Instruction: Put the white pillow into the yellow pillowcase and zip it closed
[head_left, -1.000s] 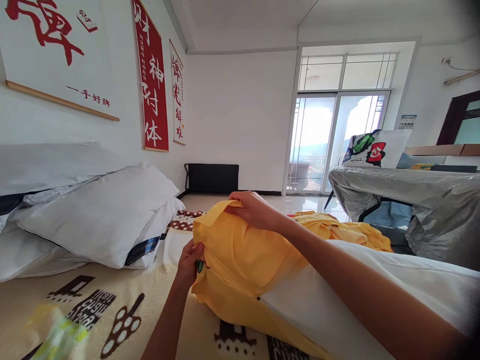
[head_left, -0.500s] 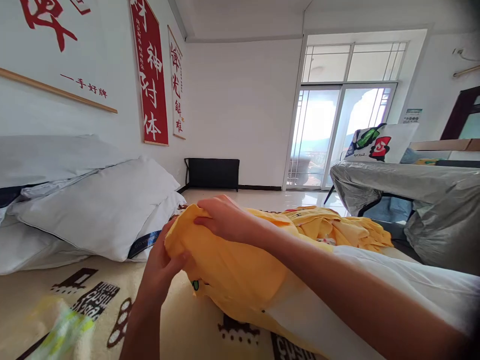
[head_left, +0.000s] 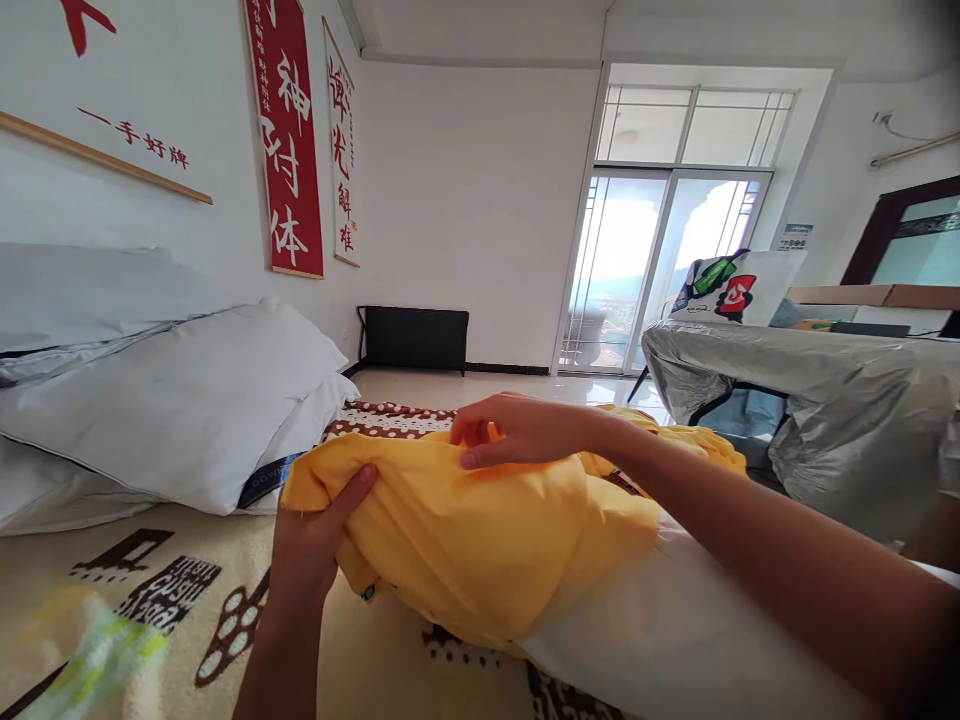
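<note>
Head view: person's two bare hands at work on a soft yellow cloth cover [head_left: 480, 540], low centre of frame.
Yellow cover: over the near-left end of a plump white fabric pillow [head_left: 675, 620]; creased, left corner lifted in the hand, lower edge touching the bedding.
White pillow: runs out of the cover toward the lower right; part inside hidden.
Left hand [head_left: 315, 535]: at the cover's left corner, thumb pressed on the front, cloth clamped between thumb and fingers; fingers mostly hidden behind.
Right hand [head_left: 525, 430]: on the cover's upper side, fingers curled, thumb a little apart from them; cannot tell if cloth is pinched.
Bedding: beige fleece blanket [head_left: 375, 675] with brown printed pictures and lettering, under the cover.
Behind right wrist: crumpled yellow fabric heap [head_left: 716, 447], partly blocked by the arm.
Left side: stacked white pillows [head_left: 172, 400], dark blue label on one, near the left hand.
Back wall: black rectangular panel [head_left: 416, 338] low down, glass sliding door [head_left: 615, 270] right of it.
Far right: table under silver plastic sheeting [head_left: 855, 420], white printed bag [head_left: 772, 280] on top.
</note>
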